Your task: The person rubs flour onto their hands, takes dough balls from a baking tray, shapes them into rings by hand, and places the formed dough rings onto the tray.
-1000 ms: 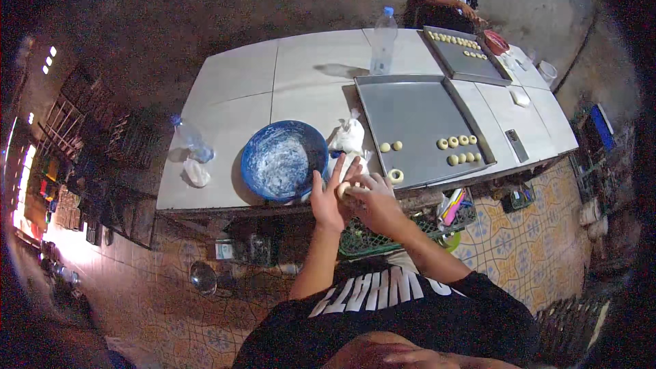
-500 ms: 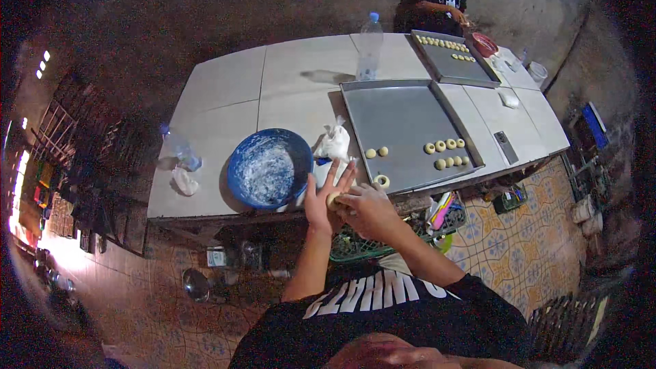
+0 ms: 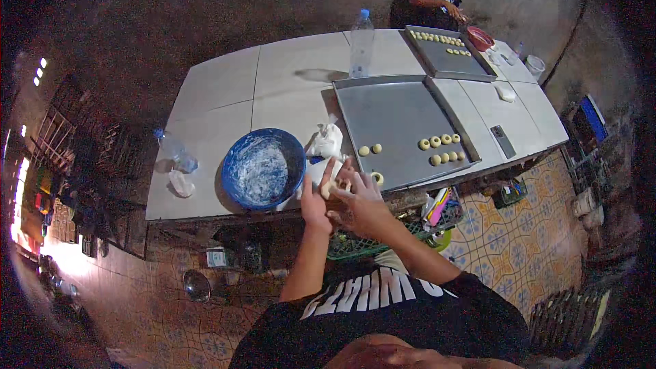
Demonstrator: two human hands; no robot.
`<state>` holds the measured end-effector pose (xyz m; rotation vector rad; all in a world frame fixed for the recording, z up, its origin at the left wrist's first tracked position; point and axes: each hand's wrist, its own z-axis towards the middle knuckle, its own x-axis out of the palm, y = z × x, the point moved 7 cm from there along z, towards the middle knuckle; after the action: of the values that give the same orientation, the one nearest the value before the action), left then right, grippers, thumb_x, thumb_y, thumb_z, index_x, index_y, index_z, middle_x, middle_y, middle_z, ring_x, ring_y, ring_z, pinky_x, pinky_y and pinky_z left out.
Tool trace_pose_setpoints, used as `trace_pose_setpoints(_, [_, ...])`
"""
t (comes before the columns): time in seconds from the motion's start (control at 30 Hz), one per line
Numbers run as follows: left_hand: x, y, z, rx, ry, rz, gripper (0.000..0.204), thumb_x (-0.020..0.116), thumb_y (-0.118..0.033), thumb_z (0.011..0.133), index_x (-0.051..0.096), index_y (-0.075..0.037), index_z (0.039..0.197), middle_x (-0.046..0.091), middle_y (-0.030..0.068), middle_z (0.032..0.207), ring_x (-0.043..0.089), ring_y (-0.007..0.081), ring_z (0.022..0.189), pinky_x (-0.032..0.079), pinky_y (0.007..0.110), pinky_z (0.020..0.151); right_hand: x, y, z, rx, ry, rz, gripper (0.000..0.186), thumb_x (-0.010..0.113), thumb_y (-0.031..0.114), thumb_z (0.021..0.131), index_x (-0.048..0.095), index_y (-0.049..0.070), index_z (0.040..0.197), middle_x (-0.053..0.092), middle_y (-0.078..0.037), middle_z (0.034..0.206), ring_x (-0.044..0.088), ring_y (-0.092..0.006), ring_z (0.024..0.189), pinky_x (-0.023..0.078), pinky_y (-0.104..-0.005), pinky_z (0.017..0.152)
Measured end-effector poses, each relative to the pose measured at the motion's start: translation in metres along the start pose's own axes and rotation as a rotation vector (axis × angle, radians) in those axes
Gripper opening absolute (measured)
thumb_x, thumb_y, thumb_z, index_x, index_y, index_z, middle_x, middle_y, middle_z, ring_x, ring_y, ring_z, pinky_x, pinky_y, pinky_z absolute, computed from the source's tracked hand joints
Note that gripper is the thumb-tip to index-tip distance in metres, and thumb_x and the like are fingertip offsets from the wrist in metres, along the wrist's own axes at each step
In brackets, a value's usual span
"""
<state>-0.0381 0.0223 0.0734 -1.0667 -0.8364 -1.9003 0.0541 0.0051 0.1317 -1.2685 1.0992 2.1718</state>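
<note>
Now the left hand [image 3: 316, 210] cups more, fingers parted, seemingly steadying pale round dough [image 3: 326, 190] clasped by the bent-fingered right hand [image 3: 363, 203].

On the white tiled table [image 3: 212, 99], the round blue plastic basin [image 3: 234, 186] lies left of my left hand [image 3: 316, 210]; the rectangular grey metal tray [image 3: 393, 113], bearing round pale dough balls [image 3: 435, 142], lies behind and right of my right hand [image 3: 364, 203]. Between them stands the knotted white plastic bag [image 3: 327, 141].

A pale, rounded piece of dough [image 3: 327, 189] is supported on the left hand [image 3: 316, 208] and gripped by the right hand [image 3: 363, 201]. Its surface is partly covered.
</note>
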Motion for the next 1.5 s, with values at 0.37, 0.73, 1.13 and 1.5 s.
trace_pose_setpoints(0.37, [-0.03,-0.026,-0.018,0.099,-0.239,0.361,0.083,0.03,-0.069,0.107,0.027,-0.013,0.168,0.037,0.0182,0.168,0.044,0.0356,0.146,0.044,0.051,0.117,0.013,0.004,0.0,-0.088,0.082,0.1,0.042,0.076,0.049,0.092,0.076,0.018,0.121,0.053,-0.021,0.137,0.046,-0.0453,0.129,0.039,-0.0605,0.11])
trace_pose_setpoints(0.73, [-0.043,-0.038,-0.023,0.169,-0.535,0.636,0.084,0.032,-0.069,0.107,0.028,-0.012,0.168,0.041,0.0173,0.166,0.049,0.0352,0.142,0.051,0.046,0.111,0.013,0.004,0.003,-0.037,0.158,0.069,0.05,0.079,0.048,0.09,0.073,0.013,0.126,0.045,-0.023,0.149,0.039,-0.0487,0.142,0.035,-0.0605,0.115])
trace_pose_setpoints(1.13, [-0.048,-0.027,-0.017,0.04,-0.259,0.245,0.081,0.032,-0.07,0.106,0.028,-0.018,0.168,0.041,0.015,0.166,0.061,0.0358,0.128,0.057,0.05,0.1,0.007,0.004,0.009,-0.048,0.216,0.087,0.037,0.078,0.04,0.09,0.077,0.019,0.12,0.049,-0.02,0.147,0.043,-0.0457,0.134,0.037,-0.0602,0.111])
trace_pose_setpoints(1.5, [-0.024,-0.031,-0.015,0.117,-0.582,0.18,0.068,0.042,-0.059,0.109,0.04,-0.02,0.165,0.067,0.0134,0.125,0.065,0.0249,0.088,0.056,0.038,0.075,0.016,0.011,0.019,-0.01,0.131,-0.162,0.047,0.072,0.055,0.092,0.079,0.018,0.12,0.046,-0.024,0.152,0.037,-0.045,0.145,0.033,-0.0614,0.116])
